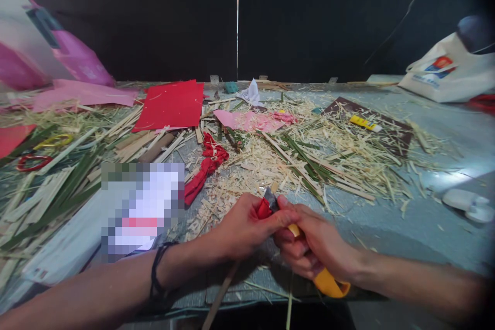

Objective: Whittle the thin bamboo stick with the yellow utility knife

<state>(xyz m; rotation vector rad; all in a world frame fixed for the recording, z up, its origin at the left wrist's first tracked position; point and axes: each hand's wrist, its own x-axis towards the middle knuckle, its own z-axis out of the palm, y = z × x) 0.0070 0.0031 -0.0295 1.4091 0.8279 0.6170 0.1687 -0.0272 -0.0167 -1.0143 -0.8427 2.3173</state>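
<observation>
Near the table's front edge my two hands meet. My right hand (317, 242) is wrapped round the yellow handle (331, 284) of a knife, whose short grey blade (271, 199) points up and left. My left hand (247, 227) is closed round a thin bamboo strip (222, 294), which runs down past the table edge. The strip's pale upper end (274, 186) shows just behind the blade. Something red (264, 209) covers a finger or thumb of my left hand, beside the blade. My left thumb reaches across to my right hand.
Wood shavings (255, 165) and split strips (309, 162) cover the middle. Red paper (170, 105), a twisted red cloth (209, 165) and a blurred-out screen (143, 211) lie left. A glue stick (364, 124), a white mouse-like object (467, 205) and a white bag (448, 72) are right.
</observation>
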